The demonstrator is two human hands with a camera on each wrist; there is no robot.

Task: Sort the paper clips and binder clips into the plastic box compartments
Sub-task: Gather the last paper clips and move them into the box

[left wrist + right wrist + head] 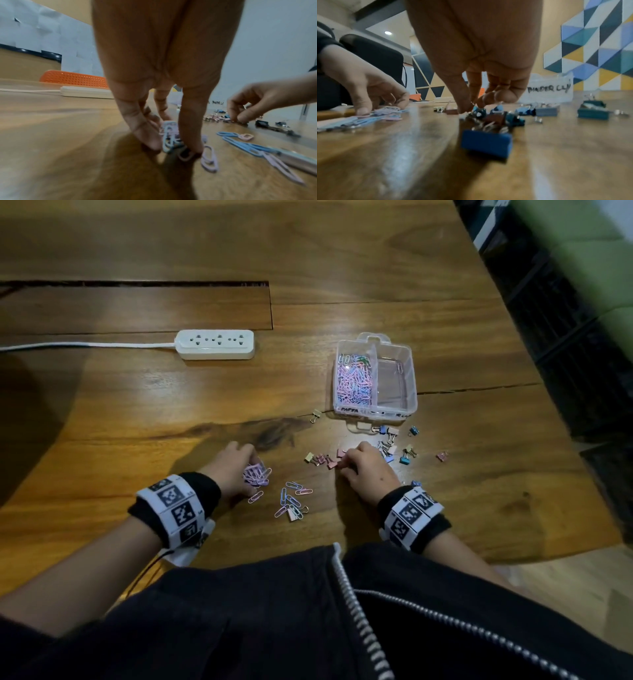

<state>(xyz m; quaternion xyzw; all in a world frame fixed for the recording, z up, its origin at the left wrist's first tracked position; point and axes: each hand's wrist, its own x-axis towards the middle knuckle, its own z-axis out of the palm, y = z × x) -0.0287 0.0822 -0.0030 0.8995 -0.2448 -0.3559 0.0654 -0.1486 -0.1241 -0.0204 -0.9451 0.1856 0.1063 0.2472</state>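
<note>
My left hand (247, 470) curls round a bunch of pink and blue paper clips (256, 476); in the left wrist view the clips (169, 135) sit between thumb and fingers on the table. My right hand (344, 461) pinches a binder clip in a heap of pink, blue and yellow binder clips (388, 447); its fingertips (464, 110) touch that heap. The clear plastic box (394, 405) stands beyond the hands. Its left compartment is full of paper clips (354, 381). The right compartment, labelled for binder clips (547, 88), holds a single clip (399, 368).
Loose paper clips (293, 501) and a pale binder clip lie between my hands. A blue binder clip (486, 142) lies close under the right wrist. A white power strip (215, 344) with its cable lies at the back left. The table edge curves away on the right.
</note>
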